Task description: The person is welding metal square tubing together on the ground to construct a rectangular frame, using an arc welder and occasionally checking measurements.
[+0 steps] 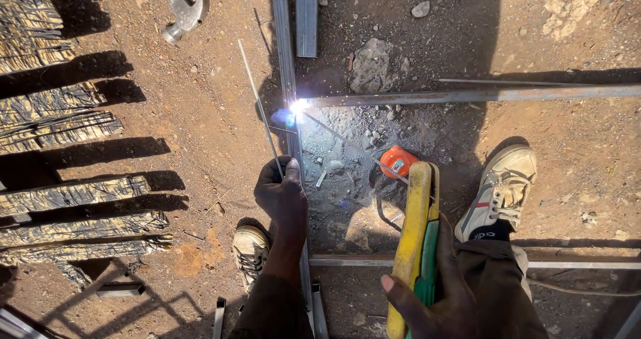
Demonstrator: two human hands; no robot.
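My right hand (434, 299) grips a yellow and green electrode holder (415, 239) with an orange clamp head (398, 161). A thin welding rod (337, 139) runs from the clamp to a bright arc (298, 105) where a long vertical steel bar (288, 65) meets a horizontal steel bar (481, 95). My left hand (283, 195) rests on the vertical bar and pinches a spare thin rod (257, 99) that slants up to the left. My two shoes (499, 191) (251, 253) stand on the dirt either side.
A hammer (181, 12) lies on the dirt at the top. Another steel bar (374, 261) crosses low in the frame. Ribbed metal strips (67, 195) lie in a row at the left. Stones (371, 65) and short steel offcuts (120, 289) are scattered about.
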